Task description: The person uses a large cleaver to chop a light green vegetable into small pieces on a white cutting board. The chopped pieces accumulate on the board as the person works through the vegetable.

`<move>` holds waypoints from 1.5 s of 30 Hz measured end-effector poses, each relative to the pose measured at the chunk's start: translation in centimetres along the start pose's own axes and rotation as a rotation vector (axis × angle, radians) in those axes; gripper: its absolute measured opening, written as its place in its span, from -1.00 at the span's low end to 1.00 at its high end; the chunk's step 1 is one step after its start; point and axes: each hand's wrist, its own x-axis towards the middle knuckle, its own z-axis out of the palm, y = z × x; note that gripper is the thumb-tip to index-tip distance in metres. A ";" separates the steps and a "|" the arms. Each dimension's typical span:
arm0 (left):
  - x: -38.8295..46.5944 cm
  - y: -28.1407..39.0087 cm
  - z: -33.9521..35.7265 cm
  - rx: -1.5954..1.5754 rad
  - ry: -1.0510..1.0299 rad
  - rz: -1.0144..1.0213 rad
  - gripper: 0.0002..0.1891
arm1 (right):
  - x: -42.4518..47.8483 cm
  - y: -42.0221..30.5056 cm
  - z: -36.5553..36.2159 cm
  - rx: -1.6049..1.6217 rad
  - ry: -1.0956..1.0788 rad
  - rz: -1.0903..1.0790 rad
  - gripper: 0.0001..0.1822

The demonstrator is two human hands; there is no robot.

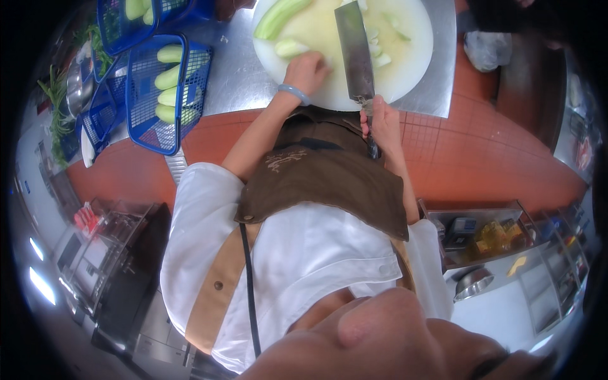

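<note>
My right hand (383, 119) grips the handle of a broad cleaver (355, 52). Its blade points away from me above a round white cutting board (413, 71). On the board's left side my left hand (308, 73), with a pale bangle at the wrist, has its fingers curled down; what is under the fingertips is hidden. Just beyond those fingers lies a cut piece of light green gourd (289, 48). A longer peeled gourd piece (281, 19) is at the far left of the board. Cut pale chunks (381, 59) lie right of the blade.
The board rests on a steel table (232, 90). To the left, a blue plastic basket (129, 104) holds several light green gourds (167, 77), beside another blue basket (128, 45) and a metal bowl (80, 88). A clear plastic bag (488, 50) is at the right.
</note>
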 end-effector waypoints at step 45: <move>-1.3 1.1 1.6 -0.307 0.249 0.016 -0.84 | 4.8 -2.2 4.9 -0.047 -0.035 -0.032 -0.52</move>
